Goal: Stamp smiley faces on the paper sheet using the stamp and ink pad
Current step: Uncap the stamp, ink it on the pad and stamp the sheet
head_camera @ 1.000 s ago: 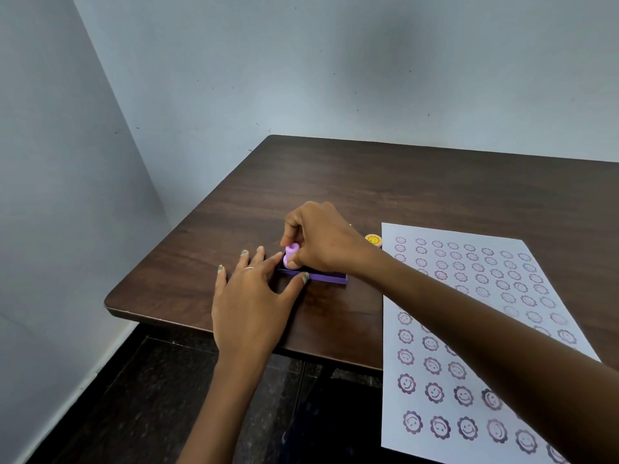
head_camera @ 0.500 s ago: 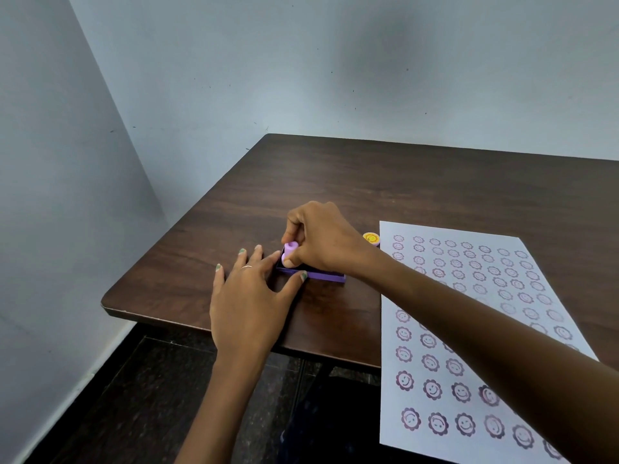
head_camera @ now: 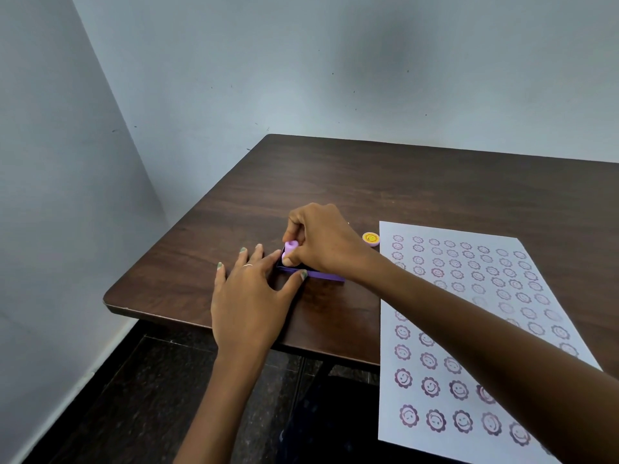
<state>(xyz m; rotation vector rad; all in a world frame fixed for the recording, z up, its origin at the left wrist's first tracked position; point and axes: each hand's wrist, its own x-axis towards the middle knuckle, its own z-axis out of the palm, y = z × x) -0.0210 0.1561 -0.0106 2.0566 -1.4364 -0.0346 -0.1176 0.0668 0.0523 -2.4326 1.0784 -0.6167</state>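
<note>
A small lilac stamp (head_camera: 290,251) stands on the purple ink pad (head_camera: 318,274) near the table's left front. My right hand (head_camera: 326,241) grips the stamp from above and covers most of the pad. My left hand (head_camera: 253,296) lies flat on the table, thumb and forefinger touching the pad's near left corner. The white paper sheet (head_camera: 469,316) lies to the right, filled with several rows of purple smiley stamps; my right forearm crosses its lower part and its near end hangs over the table edge.
A small yellow smiley cap (head_camera: 370,238) sits between the pad and the sheet's top left corner. The dark wooden table (head_camera: 385,182) stands in a corner of grey walls. Its front left edge is close to my left hand, with dark floor below.
Nothing has visibly changed with the hands, the stamp or the pad; only the camera view has shifted slightly.
</note>
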